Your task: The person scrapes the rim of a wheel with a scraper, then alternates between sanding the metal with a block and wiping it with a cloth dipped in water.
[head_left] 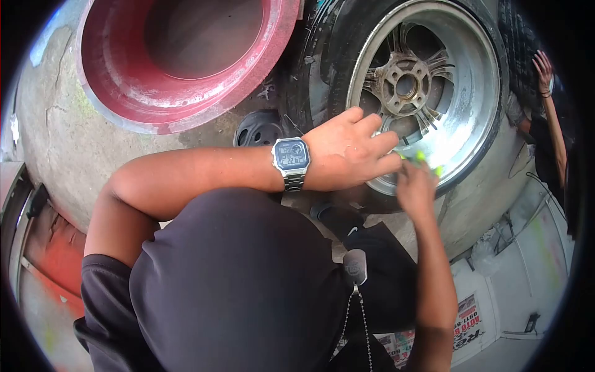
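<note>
A car wheel (468, 118), a silver alloy rim inside a black tire (325, 74), lies with its hollow side up in front of me. My left hand (359, 149), with a digital watch (290, 155) on the wrist, reaches over the near left edge of the rim. Its fingers are bent, and their tips are hidden below the knuckles. Close beside it, my right hand (418, 186) is closed, slightly blurred, around a small tool with bright yellow-green parts (421, 156). I cannot tell the tool's kind. Both hands meet at the rim's near lip.
A big red tub (186, 111) with murky water stands at the upper left. Near it lies a dark slotted round part (259, 131) on the concrete floor (62, 136). Another person's raised hand (543, 71) shows at far right, near another tire (519, 49). A printed sign (468, 319) lies lower right.
</note>
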Motion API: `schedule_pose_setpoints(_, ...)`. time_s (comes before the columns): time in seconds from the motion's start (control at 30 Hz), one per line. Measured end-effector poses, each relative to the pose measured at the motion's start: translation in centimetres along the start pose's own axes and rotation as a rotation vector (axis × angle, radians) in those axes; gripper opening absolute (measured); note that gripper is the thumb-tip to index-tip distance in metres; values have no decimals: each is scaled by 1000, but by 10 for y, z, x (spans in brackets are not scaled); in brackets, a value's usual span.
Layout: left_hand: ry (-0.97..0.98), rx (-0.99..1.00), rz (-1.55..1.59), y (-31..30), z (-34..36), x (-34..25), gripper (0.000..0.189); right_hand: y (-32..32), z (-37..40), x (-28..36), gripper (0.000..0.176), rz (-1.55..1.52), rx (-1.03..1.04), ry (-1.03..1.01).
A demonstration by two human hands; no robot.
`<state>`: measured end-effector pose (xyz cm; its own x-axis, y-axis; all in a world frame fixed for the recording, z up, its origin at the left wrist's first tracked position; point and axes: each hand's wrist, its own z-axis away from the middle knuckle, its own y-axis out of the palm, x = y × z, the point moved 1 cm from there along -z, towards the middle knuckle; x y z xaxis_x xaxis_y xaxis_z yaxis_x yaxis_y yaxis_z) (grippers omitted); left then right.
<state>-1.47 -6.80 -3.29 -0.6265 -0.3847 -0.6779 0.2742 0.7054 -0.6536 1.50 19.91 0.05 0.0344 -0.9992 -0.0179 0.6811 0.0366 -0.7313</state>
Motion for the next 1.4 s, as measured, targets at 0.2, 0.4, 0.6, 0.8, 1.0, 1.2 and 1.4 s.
schedule_pose_setpoints(0.2, -11, -15, 20, 0, 1, 1, 27, 3, -2, 16, 25, -51, 102, -3)
schedule_pose_setpoints(0.4, -22, -48, 30, 3, 1, 0, 24, -8, 5, 41, 35, -77, 134, -66)
schedule_pose_setpoints(0.6, -14, -46, 18, -1, -1, -1, 23, -1, -2, 23, 29, 28, 87, -82)
schedule_pose_setpoints(0.8, -4, -19, 5, 0, 0, 0, 22, -1, -14, -9, 31, 21, 124, 10)
schedule_pose_setpoints(1.0, -8, -21, 18, -2, -1, 0, 23, -2, -14, -26, 30, 91, 83, 5)
schedule_pose_setpoints(1.2, -16, -19, 24, 1, 1, -6, 24, 1, -5, -16, 29, -92, 130, -6)
schedule_pose_setpoints(1.4, -22, -31, 7, 3, 0, 0, 24, 1, -2, 28, 27, -60, -12, -257)
